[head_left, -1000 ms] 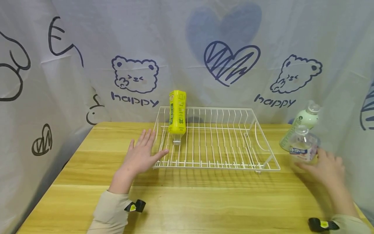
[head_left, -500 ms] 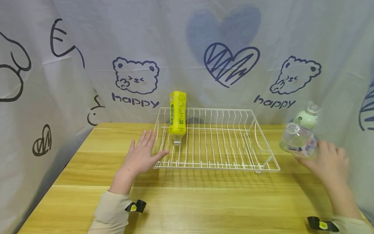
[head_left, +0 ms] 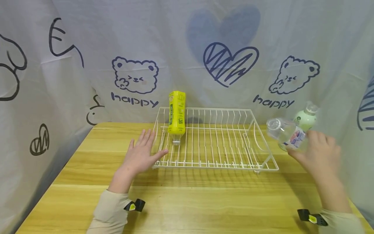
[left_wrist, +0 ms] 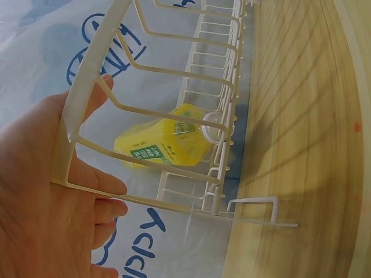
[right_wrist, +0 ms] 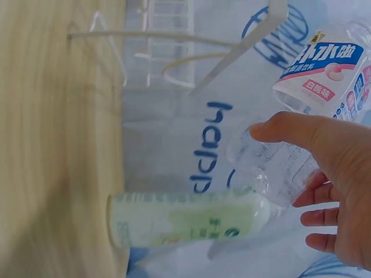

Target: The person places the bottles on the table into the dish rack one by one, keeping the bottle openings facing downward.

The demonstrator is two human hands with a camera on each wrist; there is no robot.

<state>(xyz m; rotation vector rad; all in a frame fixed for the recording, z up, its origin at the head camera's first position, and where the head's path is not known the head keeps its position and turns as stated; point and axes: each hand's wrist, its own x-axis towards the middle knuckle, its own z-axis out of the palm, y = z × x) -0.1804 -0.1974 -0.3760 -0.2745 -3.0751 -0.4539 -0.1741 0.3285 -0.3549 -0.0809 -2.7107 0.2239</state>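
Note:
My right hand holds a clear plastic bottle with a white, pink and blue label, tilted to the left above the table. In the right wrist view the thumb and fingers lie around the clear part of this bottle. Close behind it stands a pale green bottle, partly hidden in the head view. A white wire dish rack stands at the table's middle. My left hand, fingers spread and straight, rests against the rack's left end. Inside the rack leans a yellow bottle, neck down, near the left side.
The wooden table stretches in front of the rack. Behind hangs a pale curtain with bear and heart drawings, right at the table's back edge. The rack's right end lies near the clear bottle.
The clear bottle, upright one second ago, has been lifted and tipped to the left by my right hand. The left hand, rack and yellow bottle stay where they were.

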